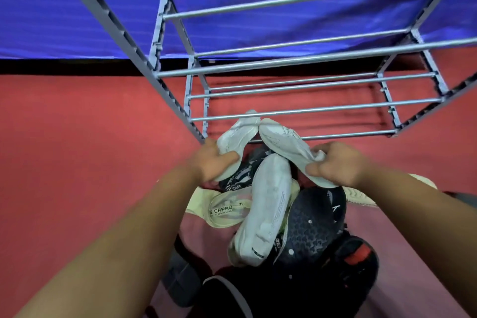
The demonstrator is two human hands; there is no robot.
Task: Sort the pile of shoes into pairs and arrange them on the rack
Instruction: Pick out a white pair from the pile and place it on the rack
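The two white shoes sit just above the centre of the frame, lifted over the pile with their toes meeting. The left white shoe and right white shoe look like a matched pair: light, with soft uppers and bendy soles, so they should give under the fingers rather than slip. The left hand is curled round the heel end of its shoe, and the right hand pinches the heel end of the other, which crumples a little where the fingers close on it. The heel looks the sound place to hold, since it leaves the toe free to lead onto the bars.

Below them, at lower centre, lies the rest of the pile: a third white shoe sole-up, a pale yellow shoe under it, a black studded shoe to its right, and a black printed shoe beneath the held pair. These overlap loosely and would likely shift if knocked.

The rack fills the upper half of the frame and no shoes show on its tiers. Its shelves are thin round bars with gaps between, so a soft shoe may sag or tip through unless laid across two bars. The lowest front bar crosses just behind the joined toes, and the left upright passes close to the left hand. The open red floor on either side gives elbow room.
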